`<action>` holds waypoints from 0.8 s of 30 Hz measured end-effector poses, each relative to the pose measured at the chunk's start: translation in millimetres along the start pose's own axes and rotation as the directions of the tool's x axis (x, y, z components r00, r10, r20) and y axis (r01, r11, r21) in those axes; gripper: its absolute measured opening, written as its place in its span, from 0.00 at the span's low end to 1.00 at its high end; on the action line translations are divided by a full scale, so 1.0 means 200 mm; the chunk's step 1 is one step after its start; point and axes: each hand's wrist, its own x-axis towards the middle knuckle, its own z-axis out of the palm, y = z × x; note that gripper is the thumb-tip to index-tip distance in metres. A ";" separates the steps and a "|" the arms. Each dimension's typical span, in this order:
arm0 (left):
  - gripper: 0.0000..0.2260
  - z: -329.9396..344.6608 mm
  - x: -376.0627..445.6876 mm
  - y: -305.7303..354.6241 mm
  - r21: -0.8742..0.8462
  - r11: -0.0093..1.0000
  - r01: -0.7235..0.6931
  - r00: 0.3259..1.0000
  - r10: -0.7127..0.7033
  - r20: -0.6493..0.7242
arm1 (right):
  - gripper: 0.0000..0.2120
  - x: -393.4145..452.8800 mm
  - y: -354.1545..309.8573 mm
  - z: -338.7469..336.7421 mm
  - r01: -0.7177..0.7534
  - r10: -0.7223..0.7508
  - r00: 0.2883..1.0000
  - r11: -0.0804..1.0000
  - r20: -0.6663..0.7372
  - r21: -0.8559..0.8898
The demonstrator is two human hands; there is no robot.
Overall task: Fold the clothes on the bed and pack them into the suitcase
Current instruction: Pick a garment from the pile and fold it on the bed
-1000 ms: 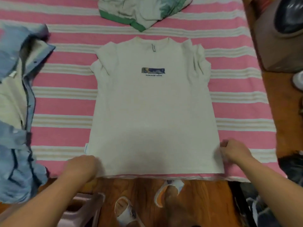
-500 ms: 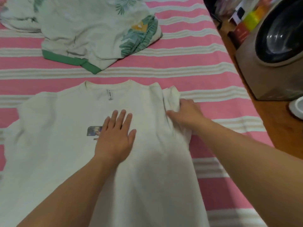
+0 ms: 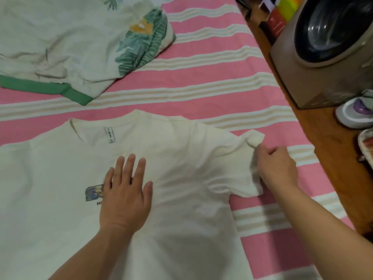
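A cream T-shirt [image 3: 181,158] with a small printed patch on the chest lies face up on the pink striped bed [image 3: 212,73]. My left hand [image 3: 126,195] presses flat on the chest, fingers straight, partly covering the print. My right hand [image 3: 276,168] pinches the edge of the shirt's right sleeve [image 3: 248,158], which is drawn out sideways. No suitcase is in view.
A crumpled white garment [image 3: 66,47] with green leaf print and a green hem lies at the back left of the bed. Beyond the bed's right edge are the wooden floor [image 3: 323,134], a front-loading washing machine [image 3: 331,47] and a white and purple object [image 3: 355,113].
Both hands went from the shirt's bottom hem up to its chest and right shoulder. Since half a second ago, my right hand has pulled the folded-in right sleeve outward to the right.
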 end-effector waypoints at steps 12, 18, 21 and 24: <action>0.29 -0.01 0.00 0.00 -0.038 0.999 -0.012 1.000 0.012 -0.003 | 0.16 -0.15 0.00 -0.02 -0.379 0.369 0.924 0.849 0.100 0.369; 0.29 -0.02 0.00 0.00 -0.048 0.999 -0.020 1.000 0.021 0.010 | 0.16 -0.28 0.10 0.03 -0.304 0.296 0.953 0.912 0.071 0.277; 0.28 -0.03 0.01 0.00 -0.039 0.999 -0.023 0.999 0.024 0.039 | 0.13 -0.26 0.11 -0.01 -0.275 0.225 0.961 0.829 0.160 0.486; 0.27 -0.09 0.03 0.01 -0.044 0.999 0.004 0.983 0.004 0.181 | 0.06 -0.27 0.09 -0.07 -0.259 0.095 0.945 0.803 0.314 0.537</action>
